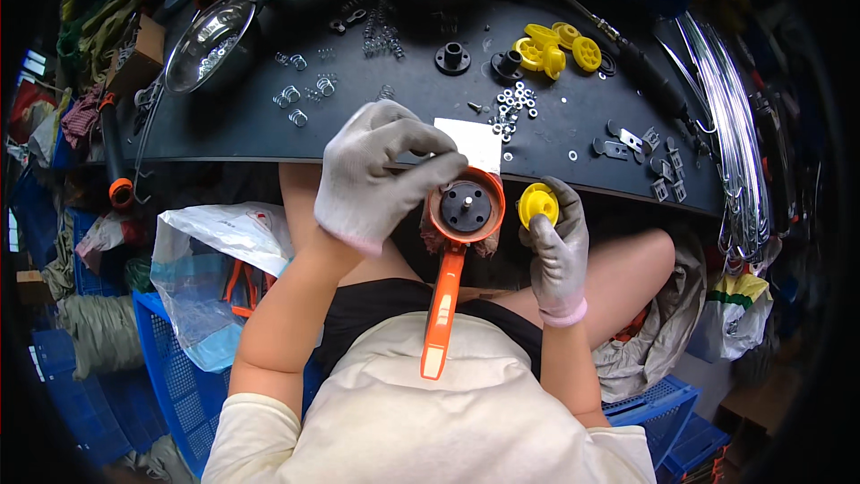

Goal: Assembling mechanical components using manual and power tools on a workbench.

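In front of my body an orange round housing (500, 207) with a long orange handle (439, 318) points its open side up. A black disc (458, 217) with several holes and a metal pin at its centre sits inside. My left hand (369, 181), in a grey glove, is over the housing's upper left rim with thumb and fingertips pinched together; whatever they hold is too small or hidden. To the right, my gloved right hand (561, 260) grips a yellow plastic flanged wheel (539, 203) between thumb and fingers, apart from the housing.
On the dark bench (385, 94) lie loose springs (291, 96), nuts (518, 103), black flanged parts (452, 58), yellow wheels (542, 47) and metal clips (618, 143). Steel bowls (210, 43) of small parts stand at the back left. A black air tool (649, 76) and metal strips (730, 125) are at right.
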A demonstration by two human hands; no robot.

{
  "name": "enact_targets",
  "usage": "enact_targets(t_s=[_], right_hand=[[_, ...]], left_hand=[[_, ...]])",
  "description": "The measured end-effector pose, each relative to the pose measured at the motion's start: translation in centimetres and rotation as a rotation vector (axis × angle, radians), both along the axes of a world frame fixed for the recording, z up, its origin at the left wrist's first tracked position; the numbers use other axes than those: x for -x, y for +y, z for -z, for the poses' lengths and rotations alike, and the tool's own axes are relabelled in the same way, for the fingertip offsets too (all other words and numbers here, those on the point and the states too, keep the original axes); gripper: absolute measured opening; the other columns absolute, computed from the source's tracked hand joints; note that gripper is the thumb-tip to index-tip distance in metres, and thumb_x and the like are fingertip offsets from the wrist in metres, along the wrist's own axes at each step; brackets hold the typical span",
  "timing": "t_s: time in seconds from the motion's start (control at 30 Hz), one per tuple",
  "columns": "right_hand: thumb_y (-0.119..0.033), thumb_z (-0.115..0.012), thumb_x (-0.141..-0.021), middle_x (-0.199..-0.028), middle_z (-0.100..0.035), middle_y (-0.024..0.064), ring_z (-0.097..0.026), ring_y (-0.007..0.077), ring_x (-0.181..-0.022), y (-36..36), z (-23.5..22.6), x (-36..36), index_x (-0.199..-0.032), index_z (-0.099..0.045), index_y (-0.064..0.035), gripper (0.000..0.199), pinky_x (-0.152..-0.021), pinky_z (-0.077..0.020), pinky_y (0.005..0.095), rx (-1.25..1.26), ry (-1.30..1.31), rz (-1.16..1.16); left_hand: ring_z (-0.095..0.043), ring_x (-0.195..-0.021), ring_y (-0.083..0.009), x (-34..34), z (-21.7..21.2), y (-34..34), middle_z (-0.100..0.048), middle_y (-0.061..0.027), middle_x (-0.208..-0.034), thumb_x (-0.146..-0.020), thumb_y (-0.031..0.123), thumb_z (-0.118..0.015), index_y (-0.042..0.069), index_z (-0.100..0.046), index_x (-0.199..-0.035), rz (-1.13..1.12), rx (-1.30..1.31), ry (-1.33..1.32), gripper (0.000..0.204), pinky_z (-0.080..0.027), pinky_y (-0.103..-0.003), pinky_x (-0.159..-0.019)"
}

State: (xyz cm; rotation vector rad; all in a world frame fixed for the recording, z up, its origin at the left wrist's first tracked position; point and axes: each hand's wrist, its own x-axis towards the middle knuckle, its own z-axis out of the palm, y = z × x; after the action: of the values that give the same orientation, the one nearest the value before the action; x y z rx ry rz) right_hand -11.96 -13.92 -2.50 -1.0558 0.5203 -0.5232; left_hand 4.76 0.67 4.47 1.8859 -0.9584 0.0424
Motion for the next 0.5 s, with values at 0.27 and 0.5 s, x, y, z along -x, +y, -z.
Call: enact_targets(t_s=[0.27, 0.5], right_hand=[[-0.012, -0.071, -0.084, -0.112, -0.056, 0.0049, -0.056, 0.009, -0.098, 0.0, -0.1, 0.0, -0.128, -0.048, -0.0001, 0.051, -0.083, -0.05, 0.022, -0.028, -0.02, -0.018], [-0.018, -0.069, -0.088, -0.128, -0.056, 0.0108, -0.059, 0.0142, -0.108, -0.5, -3.9, -1.2, -0.137, -0.043, 0.003, 0.059, -0.086, -0.0514, 0.0257, 0.001, -0.076, -0.164]], left_hand=[[-0.059, -0.076, -0.0179, 0.9, -1.1, 0.6, -0.062, -0.0054, -0.078, -0.064, 0.004, -0.079, 0.006, -0.073, -0.082, 0.254, -0.111, -0.023, 0.019, -0.05, -0.029, -0.066], [-0.059, -0.073, -0.0206, 1.7, -0.2, 1.2, -0.063, -0.0012, -0.075, -0.061, 0.011, -0.079, 0.01, -0.073, -0.083, 0.209, -0.061, -0.357, 0.023, -0.048, -0.033, -0.067]])
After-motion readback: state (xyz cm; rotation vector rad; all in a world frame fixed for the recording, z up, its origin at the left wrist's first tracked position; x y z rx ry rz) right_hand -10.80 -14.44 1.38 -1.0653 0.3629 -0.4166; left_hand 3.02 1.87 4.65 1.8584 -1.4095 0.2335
